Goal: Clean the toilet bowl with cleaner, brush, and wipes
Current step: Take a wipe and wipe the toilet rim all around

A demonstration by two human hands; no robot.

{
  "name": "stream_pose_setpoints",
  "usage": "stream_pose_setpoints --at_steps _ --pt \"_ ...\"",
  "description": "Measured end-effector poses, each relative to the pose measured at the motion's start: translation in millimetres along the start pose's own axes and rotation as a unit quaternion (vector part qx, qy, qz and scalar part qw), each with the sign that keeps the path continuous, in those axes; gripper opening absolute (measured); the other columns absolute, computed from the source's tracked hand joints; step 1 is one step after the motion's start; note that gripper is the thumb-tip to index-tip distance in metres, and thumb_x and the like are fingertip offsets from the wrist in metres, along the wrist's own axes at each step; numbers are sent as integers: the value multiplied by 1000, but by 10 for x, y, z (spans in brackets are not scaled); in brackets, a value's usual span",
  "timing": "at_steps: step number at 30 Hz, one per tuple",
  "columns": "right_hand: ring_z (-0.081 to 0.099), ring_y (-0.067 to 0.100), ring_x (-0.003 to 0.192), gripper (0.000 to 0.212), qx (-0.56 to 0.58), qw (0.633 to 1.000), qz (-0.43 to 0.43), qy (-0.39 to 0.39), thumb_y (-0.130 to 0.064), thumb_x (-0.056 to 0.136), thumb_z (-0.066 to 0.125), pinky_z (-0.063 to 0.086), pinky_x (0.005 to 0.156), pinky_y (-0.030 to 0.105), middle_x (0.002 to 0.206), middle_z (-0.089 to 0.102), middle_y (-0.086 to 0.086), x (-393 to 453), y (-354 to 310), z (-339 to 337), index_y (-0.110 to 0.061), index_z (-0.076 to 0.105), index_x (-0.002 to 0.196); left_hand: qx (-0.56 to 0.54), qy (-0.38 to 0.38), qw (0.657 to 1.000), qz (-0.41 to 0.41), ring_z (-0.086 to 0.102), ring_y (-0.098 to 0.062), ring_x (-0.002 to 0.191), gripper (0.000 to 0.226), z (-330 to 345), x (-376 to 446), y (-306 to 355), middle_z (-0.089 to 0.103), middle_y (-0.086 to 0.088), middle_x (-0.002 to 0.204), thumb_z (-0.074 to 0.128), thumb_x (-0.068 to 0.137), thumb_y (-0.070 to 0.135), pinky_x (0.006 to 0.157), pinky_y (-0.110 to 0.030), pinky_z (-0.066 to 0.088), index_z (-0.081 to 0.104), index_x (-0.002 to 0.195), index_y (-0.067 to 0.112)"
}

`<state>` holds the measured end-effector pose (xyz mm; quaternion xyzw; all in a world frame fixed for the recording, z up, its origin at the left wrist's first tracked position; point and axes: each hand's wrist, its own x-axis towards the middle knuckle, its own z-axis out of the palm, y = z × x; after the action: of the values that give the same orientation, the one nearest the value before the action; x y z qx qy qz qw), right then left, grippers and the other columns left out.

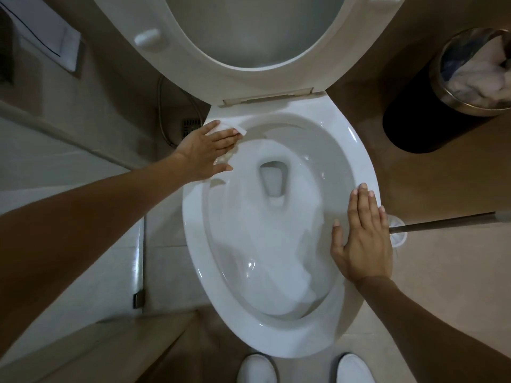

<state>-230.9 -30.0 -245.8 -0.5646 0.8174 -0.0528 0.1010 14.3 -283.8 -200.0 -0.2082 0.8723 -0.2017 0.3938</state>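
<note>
A bathroom, plainly: a white toilet bowl (pixel 279 338) fills the middle, its seat and lid (pixel 249 51) raised at twelve o'clock. A floor drain (pixel 190 127) and hose (pixel 163 117) sit at ten o'clock, a waste bin (pixel 414 125) stuffed with tissue at two, a toilet brush (pixel 431 223) at three, beige floor tiles (pixel 442 272) all round.

Legible text, labels, brands, numbers, signs: none. The toilet bowl (pixel 279 338), its raised seat (pixel 193 51) and the waste bin (pixel 431 117) show no readable marking. The white wall plate (pixel 47 31) at upper left bears only a thin dark line, no characters.
</note>
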Motion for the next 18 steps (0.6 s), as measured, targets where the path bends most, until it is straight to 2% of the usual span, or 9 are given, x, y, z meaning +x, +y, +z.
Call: stream_pose_setpoints --at_steps 3,8,10,15,18 --pt "10 21 149 71 3 1000 -1 2 -38 91 25 5 121 36 160 13 11 -2 1 5 -3 19 152 -46 -30 998 10 -18 -16 144 70 51 -254 95 -14 -2 158 -5 93 57 118 -43 -7 -10 150 15" --pt "9 22 149 72 -4 1000 -5 -2 -40 91 22 7 121 39 161 11 12 -18 2 -10 -3 17 152 -124 -26 989 72 3 -16 147 69 73 -686 259 15 0 158 2 95 56 119 -41 1 21 150 19" --pt "8 22 149 72 -1 1000 -6 -3 -40 90 22 6 121 39 161 10 12 -18 1 -18 -3 16 152 -114 -38 989 81 1 -15 147 64 42 -703 247 13 2 159 4 97 54 119 -42 -1 21 150 22" --pt "8 22 149 73 2 1000 -5 -1 -39 89 23 6 121 39 161 10 12 -17 -1 -12 -2 17 152 -8 -64 996 54 -15 -15 145 60 -51 -484 87 -8 2 160 3 99 51 116 -47 -9 2 152 23" --pt "8 22 149 73 5 1000 -5 0 -40 89 24 6 121 39 161 9 11 -18 5 1 -3 16 152 -18 -63 997 42 -14 -18 146 60 -49 -492 114 -8 -1 160 4 99 49 117 -47 -5 5 152 20"
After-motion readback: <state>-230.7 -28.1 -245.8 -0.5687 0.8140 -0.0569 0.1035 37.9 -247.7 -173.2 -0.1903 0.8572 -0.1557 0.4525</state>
